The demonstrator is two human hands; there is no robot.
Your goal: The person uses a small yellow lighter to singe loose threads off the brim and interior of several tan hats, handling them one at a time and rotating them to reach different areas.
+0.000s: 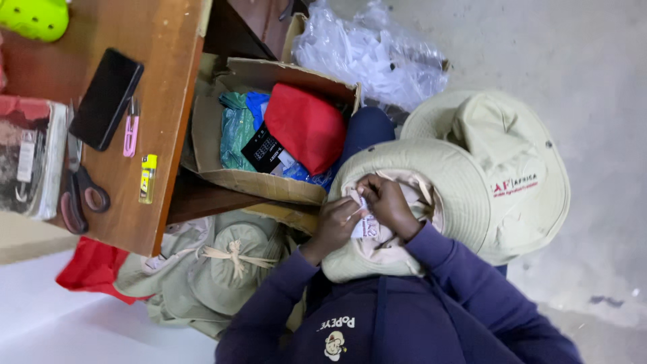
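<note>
A beige brimmed hat (404, 165) lies upside down on my lap, its pale lining facing up. My left hand (335, 222) and my right hand (389, 204) meet inside the hat's crown. Both pinch a small white label (364, 226) against the lining, and my fingers hide part of it. Dark blue sleeves cover both arms. A second beige hat (512, 168) with red print lies under and to the right of the first one.
A wooden table (168, 81) at the left carries a black phone (106, 98), scissors (79, 192), a pink clipper (131, 128) and a yellow lighter (147, 178). A cardboard box (263, 182) holds a red cloth (306, 125). More beige hats (222, 269) are piled below. Clear plastic bags (371, 50) lie at the top.
</note>
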